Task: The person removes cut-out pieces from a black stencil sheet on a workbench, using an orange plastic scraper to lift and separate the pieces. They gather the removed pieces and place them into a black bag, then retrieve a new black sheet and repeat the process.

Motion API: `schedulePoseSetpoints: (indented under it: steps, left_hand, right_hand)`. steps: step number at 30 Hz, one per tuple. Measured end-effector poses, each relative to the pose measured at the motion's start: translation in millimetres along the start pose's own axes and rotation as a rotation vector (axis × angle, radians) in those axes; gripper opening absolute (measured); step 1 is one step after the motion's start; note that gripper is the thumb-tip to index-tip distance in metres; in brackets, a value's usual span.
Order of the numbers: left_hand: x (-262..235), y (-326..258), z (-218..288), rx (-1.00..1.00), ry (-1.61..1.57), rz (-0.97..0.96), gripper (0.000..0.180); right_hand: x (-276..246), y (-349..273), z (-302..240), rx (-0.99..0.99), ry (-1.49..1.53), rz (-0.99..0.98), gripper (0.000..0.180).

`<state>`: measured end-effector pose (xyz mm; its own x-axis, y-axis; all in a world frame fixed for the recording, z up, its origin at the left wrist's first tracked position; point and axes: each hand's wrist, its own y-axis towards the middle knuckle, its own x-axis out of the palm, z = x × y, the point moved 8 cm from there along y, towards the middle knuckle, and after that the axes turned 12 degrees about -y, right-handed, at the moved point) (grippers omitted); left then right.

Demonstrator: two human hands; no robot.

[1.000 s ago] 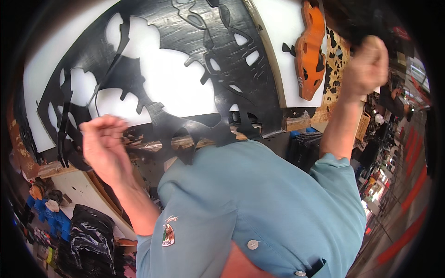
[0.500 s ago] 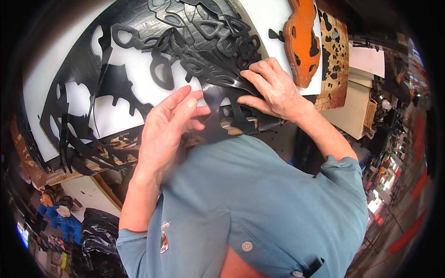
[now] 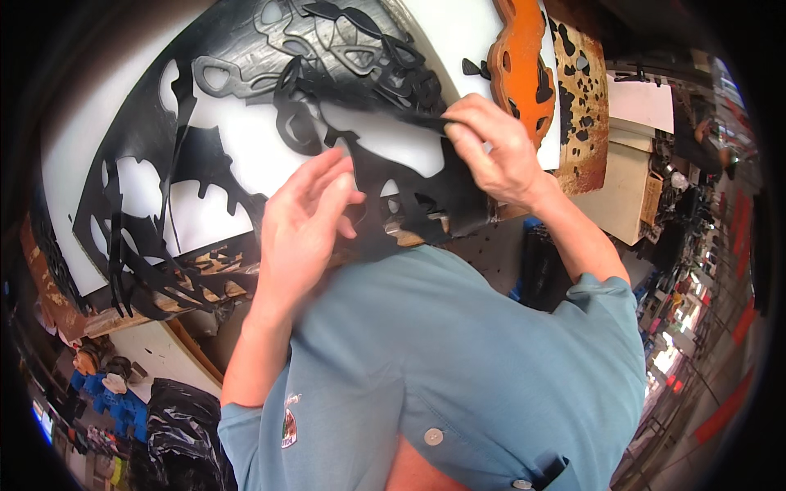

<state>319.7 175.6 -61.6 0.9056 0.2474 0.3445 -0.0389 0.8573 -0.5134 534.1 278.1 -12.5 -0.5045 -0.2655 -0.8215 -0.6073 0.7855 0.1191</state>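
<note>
My right hand (image 3: pixel 498 155) is closed, thumb against fingers, on the edge of a thin black cut-out piece (image 3: pixel 409 119). This piece is smeared by motion and stretches leftward from my fingertips. My left hand (image 3: pixel 301 214) hovers beside the black sheet (image 3: pixel 214 155), fingers apart and slightly curled, with nothing visibly held. Large shaped holes run through the sheet, and its near part droops over the table's edge. Beyond my hands lie several looped black cut-out pieces (image 3: pixel 356 56), overlapping one another. Whether the lifted piece is still joined to them I cannot tell.
The sheet lies on a white board (image 3: pixel 78 176). At the right is a thick orange cutting template (image 3: pixel 524 74), with a small black scrap (image 3: pixel 473 68) beside it. A worn wooden board (image 3: pixel 585 131) with dark scraps lies farther right. Black plastic bag (image 3: pixel 184 425) at lower left.
My right hand has lifted the black piece's edge off the pile, baring white board beneath. My left hand has shifted slightly right. The orange template appears farther left and higher in view.
</note>
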Motion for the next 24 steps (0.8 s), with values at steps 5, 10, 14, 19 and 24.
schedulePoseSetpoints:
  steps: [5, 10, 14, 19, 24]
  left_hand:
    - [3.5, -15.0, 20.7, 0.217, 0.094, 0.082, 0.022]
    - [39.9, -10.4, 39.9, 0.347, 0.082, -0.083, 0.034]
    - [53.0, -7.1, 56.6, 0.431, 0.311, -0.071, 0.035]
    - [52.8, -5.4, 68.3, 0.574, 0.453, -0.102, 0.026]
    - [32.8, 5.7, 43.6, 0.478, 0.223, -0.153, 0.019]
  right_hand:
    - [-7.4, 5.5, 12.0, 0.422, 0.604, 0.014, 0.023]
    - [13.4, 10.2, -18.3, 0.473, 0.939, -0.146, 0.032]
    - [19.3, 18.2, -33.6, 0.412, 0.892, -0.086, 0.032]
    - [22.8, 15.5, -44.7, 0.390, 0.908, -0.046, 0.036]
    - [32.0, 15.4, -42.4, 0.431, 1.080, -0.112, 0.039]
